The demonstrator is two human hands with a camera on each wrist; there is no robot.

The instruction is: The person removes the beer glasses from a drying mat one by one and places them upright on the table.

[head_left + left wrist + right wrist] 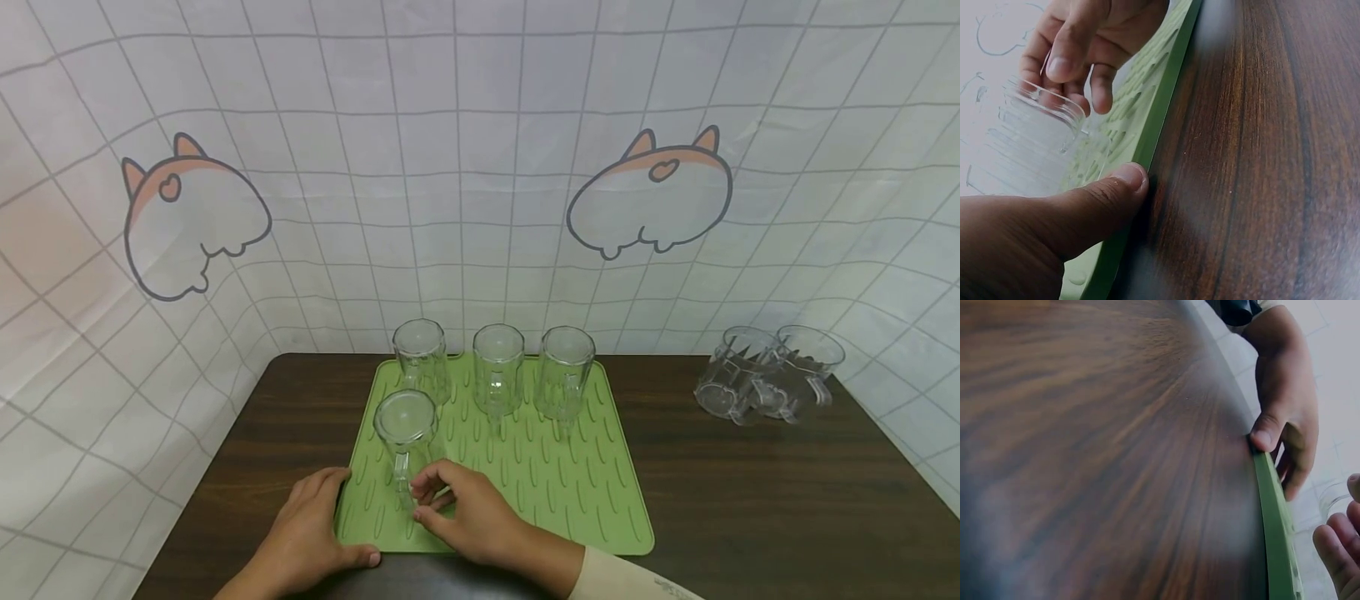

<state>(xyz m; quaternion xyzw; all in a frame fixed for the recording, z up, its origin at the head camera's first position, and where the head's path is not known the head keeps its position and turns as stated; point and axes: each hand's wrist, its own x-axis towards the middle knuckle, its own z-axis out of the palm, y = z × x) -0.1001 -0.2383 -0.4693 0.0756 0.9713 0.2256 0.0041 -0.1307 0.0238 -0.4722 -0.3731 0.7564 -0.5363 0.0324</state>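
A clear glass mug [406, 417] stands upside down on the front left of a green ribbed drying mat [525, 500], its handle toward me. Beside that handle is my right hand [468, 512], fingers loosely bent and thumb apart from them; the left wrist view shows the fingertips right at the glass. My left hand [307, 521] spreads around the mat's front left corner, with its thumb [1129, 177] against the front edge and the other fingers along the left side. Behind, three more upturned mugs stand in a row: left [422, 358], middle [498, 367] and right [565, 371].
Two clear mugs [731, 375] [806, 358] stand rim up at the back right of the dark wooden table [750, 483]. A white gridded cloth [495, 192] with cartoon drawings rises right behind the table and along both sides.
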